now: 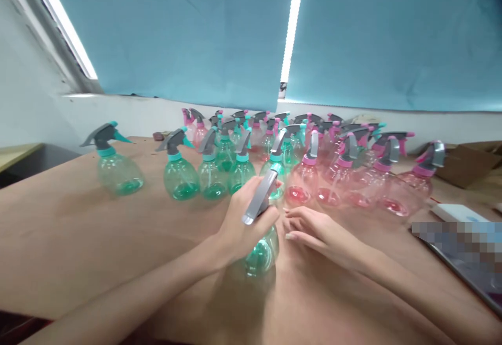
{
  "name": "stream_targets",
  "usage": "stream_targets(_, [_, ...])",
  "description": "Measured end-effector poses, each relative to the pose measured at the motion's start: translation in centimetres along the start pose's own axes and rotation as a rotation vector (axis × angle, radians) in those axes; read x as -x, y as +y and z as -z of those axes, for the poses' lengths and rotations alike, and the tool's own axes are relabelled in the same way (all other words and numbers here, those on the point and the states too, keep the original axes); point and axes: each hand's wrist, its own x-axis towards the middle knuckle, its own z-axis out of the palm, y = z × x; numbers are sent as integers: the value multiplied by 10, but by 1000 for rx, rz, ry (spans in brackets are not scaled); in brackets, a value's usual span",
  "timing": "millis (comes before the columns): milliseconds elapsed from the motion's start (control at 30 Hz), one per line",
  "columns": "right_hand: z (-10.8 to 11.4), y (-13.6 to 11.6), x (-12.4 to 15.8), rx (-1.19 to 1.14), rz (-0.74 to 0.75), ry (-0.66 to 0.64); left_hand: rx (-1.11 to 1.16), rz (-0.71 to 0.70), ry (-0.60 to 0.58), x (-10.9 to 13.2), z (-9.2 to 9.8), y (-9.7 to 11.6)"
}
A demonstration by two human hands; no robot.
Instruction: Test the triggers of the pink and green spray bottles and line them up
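My left hand [243, 219] is wrapped round the neck of a green spray bottle [261, 253] with a grey trigger, which stands on the brown table [98, 235] right in front of me. My right hand [309, 229] lies just to the right of that bottle, fingers stretched out and close together, pointing left toward it, holding nothing. Behind both hands stand several green spray bottles [180, 175] on the left and several pink spray bottles [345, 177] on the right.
One green bottle [115, 164] stands apart at the far left. A cardboard box [466, 164] sits at the back right. A white flat thing [457, 211] and a dark tray edge [470, 277] lie at the right. Blue blinds cover the window behind.
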Motion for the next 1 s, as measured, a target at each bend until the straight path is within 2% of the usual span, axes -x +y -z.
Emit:
stream_targets(167, [-7,21,0,59,9,-7,-7,-18,-14,-22,-9,-9])
stream_targets(333, [-19,27,1,112,43,-53,35,35,-31,-28,-9,-9])
stream_targets(733, [-18,25,1,113,62,-44,69,51,-75,-35,-8,-8])
stream_targets(1000, [-13,21,3,87,53,-44,11,26,-72,-39,-12,-17])
